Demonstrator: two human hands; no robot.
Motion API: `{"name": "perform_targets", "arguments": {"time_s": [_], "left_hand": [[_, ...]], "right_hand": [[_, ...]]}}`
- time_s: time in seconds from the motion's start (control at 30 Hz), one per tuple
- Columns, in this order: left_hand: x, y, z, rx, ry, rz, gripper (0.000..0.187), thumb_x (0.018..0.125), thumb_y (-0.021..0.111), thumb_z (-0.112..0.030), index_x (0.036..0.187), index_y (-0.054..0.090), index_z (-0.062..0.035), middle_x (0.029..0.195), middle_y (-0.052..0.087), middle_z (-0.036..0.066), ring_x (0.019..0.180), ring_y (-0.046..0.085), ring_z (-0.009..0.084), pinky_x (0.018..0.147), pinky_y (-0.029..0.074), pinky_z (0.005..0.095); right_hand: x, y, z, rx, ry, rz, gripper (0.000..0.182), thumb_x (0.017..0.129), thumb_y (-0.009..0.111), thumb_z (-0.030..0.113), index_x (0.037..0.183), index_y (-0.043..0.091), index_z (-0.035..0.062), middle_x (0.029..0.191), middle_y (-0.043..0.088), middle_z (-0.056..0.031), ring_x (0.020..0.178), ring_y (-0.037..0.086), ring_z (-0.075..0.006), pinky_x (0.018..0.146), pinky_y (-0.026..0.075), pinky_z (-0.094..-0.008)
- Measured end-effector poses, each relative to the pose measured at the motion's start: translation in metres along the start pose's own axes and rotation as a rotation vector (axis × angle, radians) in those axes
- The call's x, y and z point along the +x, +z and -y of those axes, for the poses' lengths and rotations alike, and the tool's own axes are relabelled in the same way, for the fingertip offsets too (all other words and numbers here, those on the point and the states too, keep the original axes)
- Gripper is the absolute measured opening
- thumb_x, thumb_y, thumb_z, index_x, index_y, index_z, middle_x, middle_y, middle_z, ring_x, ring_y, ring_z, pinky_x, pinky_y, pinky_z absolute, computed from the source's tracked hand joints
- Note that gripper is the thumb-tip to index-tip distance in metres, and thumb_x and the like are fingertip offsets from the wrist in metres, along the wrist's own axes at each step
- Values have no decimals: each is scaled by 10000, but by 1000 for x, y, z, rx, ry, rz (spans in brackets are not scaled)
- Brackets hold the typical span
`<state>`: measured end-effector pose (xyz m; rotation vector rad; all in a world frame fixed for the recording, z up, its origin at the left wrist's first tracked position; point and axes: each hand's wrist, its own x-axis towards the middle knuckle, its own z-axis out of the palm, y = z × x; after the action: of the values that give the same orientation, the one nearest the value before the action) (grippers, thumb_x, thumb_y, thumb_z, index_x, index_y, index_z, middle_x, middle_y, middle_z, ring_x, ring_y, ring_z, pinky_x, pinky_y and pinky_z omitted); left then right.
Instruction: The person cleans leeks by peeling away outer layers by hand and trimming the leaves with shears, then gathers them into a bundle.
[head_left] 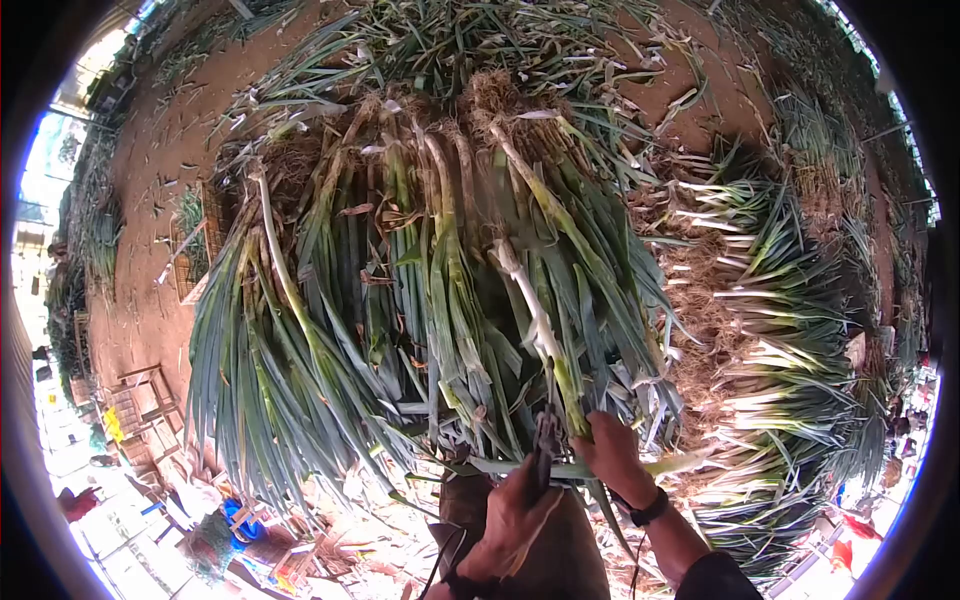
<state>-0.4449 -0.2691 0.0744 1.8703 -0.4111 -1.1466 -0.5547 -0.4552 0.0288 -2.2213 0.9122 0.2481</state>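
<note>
Near the bottom centre, my left hand [515, 515] is closed round a dark hand tool [546, 440], whose tip points up beside a leek. My right hand [612, 458], with a dark band at the wrist, is closed on the green part of that single leek [540, 325]. The leek's pale stem rises up and to the left from the hand. Behind it lies a big heap of untrimmed leeks [400, 270], roots at the top and green leaves hanging down towards me.
To the right runs a long row of pale-stemmed leeks [770, 350], roots facing left. Loose leaves [440, 45] cover the ground beyond the heap. Wooden crates [150, 405] stand at the left, with a blue object [240, 520] below them.
</note>
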Motion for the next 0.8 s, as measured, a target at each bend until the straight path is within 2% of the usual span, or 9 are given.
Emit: {"name": "perform_targets", "arguments": {"time_s": [0.07,0.17,0.23,0.33,0.37,0.4,0.53,0.63,0.8], "left_hand": [[32,2,8,47,128,-55,549,904,785,-194,1377,600,15,953,715,121,833,685,161,756,560,317],[89,-7,-7,110,144,-82,524,863,791,-244,1302,614,-17,955,687,221,836,693,413,747,553,469],[128,-8,-5,165,166,-98,477,865,768,-255,1257,627,-23,948,688,222,839,691,417,750,549,483],[178,-14,-18,318,103,-102,426,856,741,-269,1186,636,-21,935,690,222,840,688,420,757,543,497],[188,-15,-21,379,64,-99,413,851,732,-273,1162,637,-19,930,691,222,839,687,421,760,541,501],[196,-14,-23,452,126,-186,419,825,730,-267,1151,639,-21,927,694,226,843,686,432,767,539,512],[175,-16,-35,393,-5,-114,419,847,739,-289,1154,638,-22,950,703,233,873,694,435,784,543,506],[155,-18,-36,321,7,-35,429,866,741,-312,1161,638,-18,983,709,237,908,700,432,804,543,499],[177,-36,-33,270,32,-86,434,854,764,-293,1162,642,-14,1009,714,230,932,700,432,819,541,503]], "right_hand": [[-8,-14,10,110,138,39,325,839,815,223,962,609,3,894,677,-217,838,687,-429,715,538,-500],[-20,-22,2,205,181,50,332,836,830,229,980,639,-2,863,694,-203,807,704,-388,711,544,-452],[-25,-15,-15,214,158,57,331,844,828,223,1006,649,-3,862,695,-200,787,705,-370,706,545,-433],[-21,-25,-17,356,206,137,494,847,817,313,1217,652,31,932,734,-184,811,729,-347,734,558,-423],[-21,-23,-21,399,234,165,465,856,810,288,1212,656,31,915,739,-164,789,726,-307,725,558,-403],[-20,-21,-27,441,262,194,437,866,802,263,1207,660,31,897,744,-143,768,723,-267,717,557,-382],[-18,-21,-30,725,348,266,400,910,746,144,1281,644,35,907,729,-41,775,673,-116,712,545,-301],[-13,-18,-29,1004,345,290,611,882,805,122,1415,543,-22,1113,690,-63,932,660,-144,806,556,-310],[-6,-21,-12,1004,415,343,712,855,789,62,1491,480,-20,1169,650,-48,1012,619,-136,878,535,-310]]}}
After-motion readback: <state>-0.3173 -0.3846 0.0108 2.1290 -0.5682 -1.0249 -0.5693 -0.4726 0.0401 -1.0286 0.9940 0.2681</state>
